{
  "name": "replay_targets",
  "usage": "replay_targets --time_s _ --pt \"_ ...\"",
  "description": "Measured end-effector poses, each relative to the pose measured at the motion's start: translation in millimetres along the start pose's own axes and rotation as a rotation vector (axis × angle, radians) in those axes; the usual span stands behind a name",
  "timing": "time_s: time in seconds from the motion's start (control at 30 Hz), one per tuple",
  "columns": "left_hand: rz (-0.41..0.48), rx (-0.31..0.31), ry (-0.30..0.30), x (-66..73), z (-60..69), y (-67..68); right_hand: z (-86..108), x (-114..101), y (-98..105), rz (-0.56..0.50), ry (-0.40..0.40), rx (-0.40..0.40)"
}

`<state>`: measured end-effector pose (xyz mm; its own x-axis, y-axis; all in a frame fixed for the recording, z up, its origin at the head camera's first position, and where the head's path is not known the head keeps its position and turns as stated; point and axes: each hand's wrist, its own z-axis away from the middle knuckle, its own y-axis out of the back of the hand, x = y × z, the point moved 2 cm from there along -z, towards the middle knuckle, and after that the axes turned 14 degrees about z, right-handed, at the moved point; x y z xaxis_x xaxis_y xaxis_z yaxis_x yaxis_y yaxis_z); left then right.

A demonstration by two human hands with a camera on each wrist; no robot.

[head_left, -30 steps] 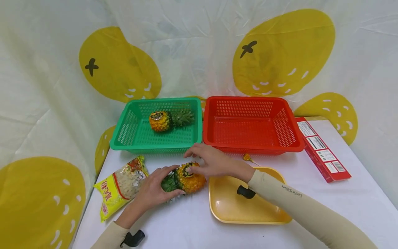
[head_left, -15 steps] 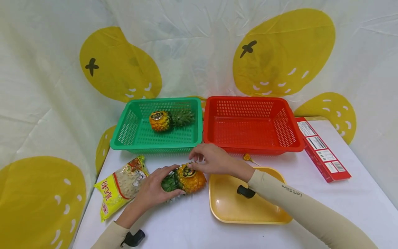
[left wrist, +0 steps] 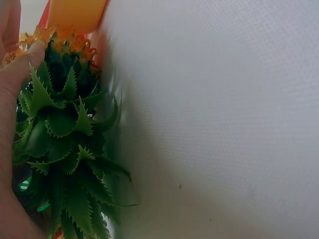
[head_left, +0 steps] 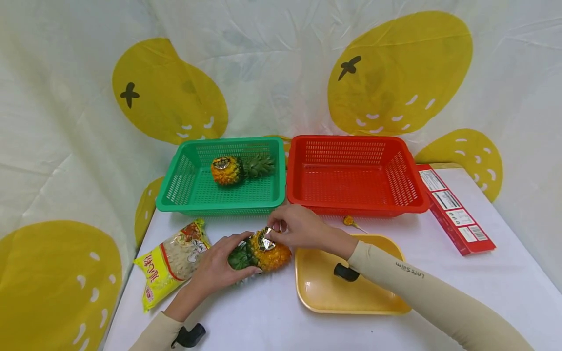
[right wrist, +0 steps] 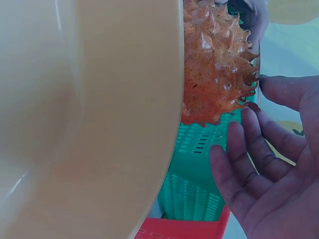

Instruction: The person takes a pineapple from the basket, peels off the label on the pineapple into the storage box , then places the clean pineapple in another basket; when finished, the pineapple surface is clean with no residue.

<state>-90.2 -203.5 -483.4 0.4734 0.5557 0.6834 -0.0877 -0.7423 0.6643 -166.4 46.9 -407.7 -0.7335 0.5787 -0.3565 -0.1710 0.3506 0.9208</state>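
A small pineapple [head_left: 273, 257] lies on its side on the white table, its leafy crown [left wrist: 65, 149] filling much of the left wrist view. My left hand [head_left: 221, 263] grips it around the crown end, with the thumb on the near side and the fingers over the far side. At the fruit's upper face, my right hand [head_left: 298, 226] pinches the edge of a black and gold label [head_left: 267, 240], which stands partly off the skin and shines silver. Beside the fruit, the thumb of the right hand [right wrist: 279, 164] meets the label's rim while the other fingers curl loosely.
Behind are a green basket [head_left: 224, 210] holding another labelled pineapple [head_left: 226, 171] and a red basket [head_left: 360, 210]. A yellow tray [head_left: 351, 292] sits right of the fruit, a snack bag [head_left: 173, 263] left. A small flower [head_left: 349, 221] and red box [head_left: 456, 212] lie farther right.
The right hand has shifted slightly right and its fingers have closed at the label. The label, flat on the fruit before, now tilts up at an edge. The left hand has kept its place.
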Motion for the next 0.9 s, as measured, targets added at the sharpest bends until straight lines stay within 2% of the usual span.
replay_targets --time_s 0.27,0.47,0.7,0.9 --pt "-0.017 0.004 -0.007 -0.4 -1.9 0.0 0.2 -0.9 3.1 -0.044 0.006 0.046" --pt "-0.018 0.007 -0.017 0.2 -1.2 -0.6 1.3 -1.4 4.6 -0.093 0.011 0.037" --pt "-0.006 -0.008 0.009 0.6 -0.5 -0.4 4.4 -5.4 8.4 -0.188 0.034 0.016" --pt "0.007 -0.015 0.015 0.6 0.3 -0.9 11.3 -8.8 14.8 -0.215 0.036 0.024"
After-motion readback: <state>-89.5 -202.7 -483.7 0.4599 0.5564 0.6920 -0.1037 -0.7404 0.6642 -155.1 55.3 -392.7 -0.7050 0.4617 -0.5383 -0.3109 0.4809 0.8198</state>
